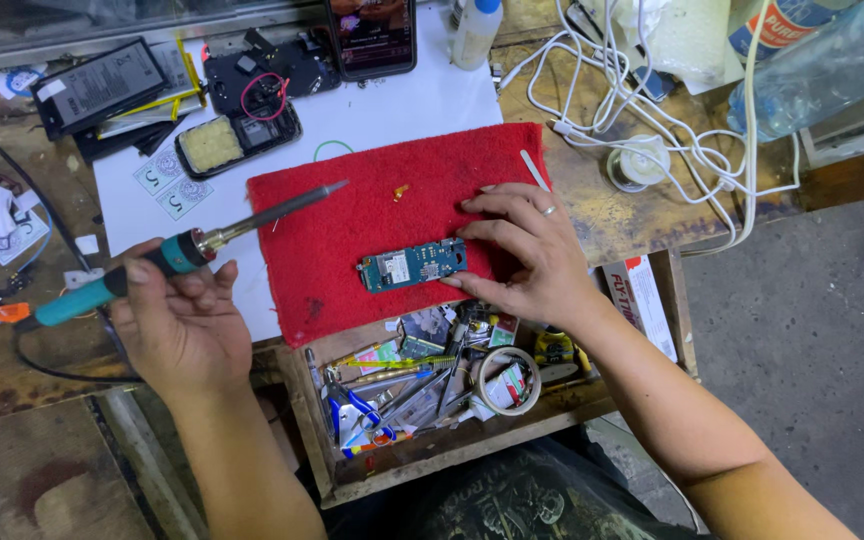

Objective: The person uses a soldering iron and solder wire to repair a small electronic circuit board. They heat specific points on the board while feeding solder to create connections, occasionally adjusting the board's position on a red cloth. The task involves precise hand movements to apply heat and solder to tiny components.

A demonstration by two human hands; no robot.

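Observation:
My left hand [180, 318] grips a teal-handled soldering iron [177, 254], its metal tip raised over the upper left of a red cloth mat [352, 215]. A small blue-green circuit board [413, 265] lies on the mat near its front edge. My right hand [527, 250], a ring on one finger, rests on the mat with fingertips pressing the board's right end. A tiny yellowish piece [401, 190] lies on the mat farther back.
An open wooden drawer [472, 440] below the mat holds pliers, tweezers, tape and small parts. At the back lie a phone [372, 35], an opened phone body [237, 140], a battery [97, 85], a white bottle [477, 30] and tangled white cables [652, 120].

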